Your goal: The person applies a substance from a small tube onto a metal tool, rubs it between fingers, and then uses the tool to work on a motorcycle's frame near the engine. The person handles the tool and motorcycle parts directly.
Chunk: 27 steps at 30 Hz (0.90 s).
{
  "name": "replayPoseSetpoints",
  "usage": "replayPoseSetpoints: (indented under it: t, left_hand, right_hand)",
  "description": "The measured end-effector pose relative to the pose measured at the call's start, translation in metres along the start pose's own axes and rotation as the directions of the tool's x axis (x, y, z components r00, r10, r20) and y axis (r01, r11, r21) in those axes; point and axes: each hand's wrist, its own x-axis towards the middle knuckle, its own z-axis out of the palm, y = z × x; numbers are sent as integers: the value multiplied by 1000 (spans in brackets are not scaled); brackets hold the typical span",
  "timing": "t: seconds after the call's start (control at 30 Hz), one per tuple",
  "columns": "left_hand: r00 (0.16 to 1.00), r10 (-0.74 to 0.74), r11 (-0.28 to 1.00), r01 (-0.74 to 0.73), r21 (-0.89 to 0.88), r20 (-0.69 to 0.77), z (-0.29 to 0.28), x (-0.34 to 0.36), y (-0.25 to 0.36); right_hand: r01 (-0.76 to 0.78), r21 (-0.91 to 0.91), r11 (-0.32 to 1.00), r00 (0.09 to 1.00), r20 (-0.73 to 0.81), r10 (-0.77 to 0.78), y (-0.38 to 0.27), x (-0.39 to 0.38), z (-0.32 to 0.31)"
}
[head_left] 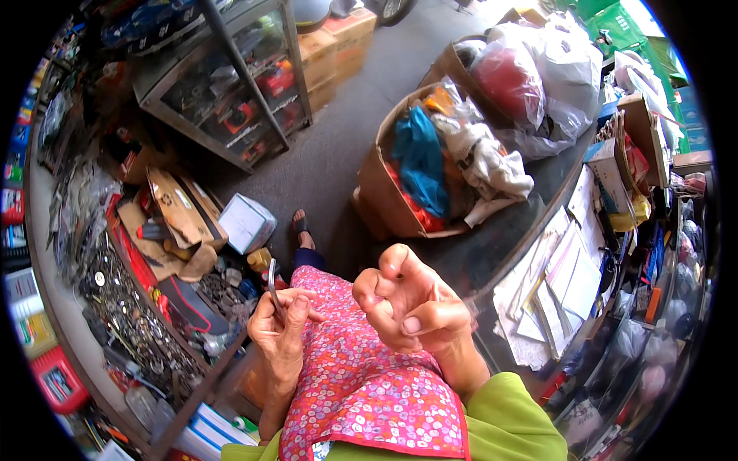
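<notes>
My left hand (pixel 283 329) pinches a thin, grey, bent metal piece (pixel 273 283) between thumb and fingers. It stands upright from the grip, and I cannot make out its exact kind. To the right, my right hand (pixel 415 303) is raised with its palm partly turned up. Its fingers are loosely curled and apart, with nothing seen in them. Both hands hover over a pink flowered apron (pixel 369 384) on my lap and are apart from each other.
An open cardboard box of cloths (pixel 384 180) stands ahead right, beside bulging plastic bags (pixel 538 69). Papers (pixel 553 284) lie on the right-hand counter. A glass cabinet (pixel 223 100) stands ahead left. Many small metal parts (pixel 131 307) and a white box (pixel 247 223) are at left.
</notes>
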Motion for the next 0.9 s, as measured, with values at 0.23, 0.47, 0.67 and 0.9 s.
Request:
replayPoseSetpoints:
  t: [0.23, 0.47, 0.67, 0.9]
  left_hand:
    - [995, 42, 995, -50, 87, 87, -34, 117, 54]
    - [986, 50, 990, -70, 122, 161, -61, 201, 89]
    - [960, -32, 986, -14, 165, 276, -51, 241, 93]
    - [940, -140, 973, 72, 221, 310, -19, 285, 106]
  right_hand:
    - [179, -953, 246, 889, 50, -454, -3, 109, 27]
    - [138, -941, -309, 721, 310, -620, -1, 186, 40]
    - [43, -936, -349, 690, 280, -667, -14, 216, 28]
    - [211, -150, 966, 958, -166, -235, -67, 236, 19]
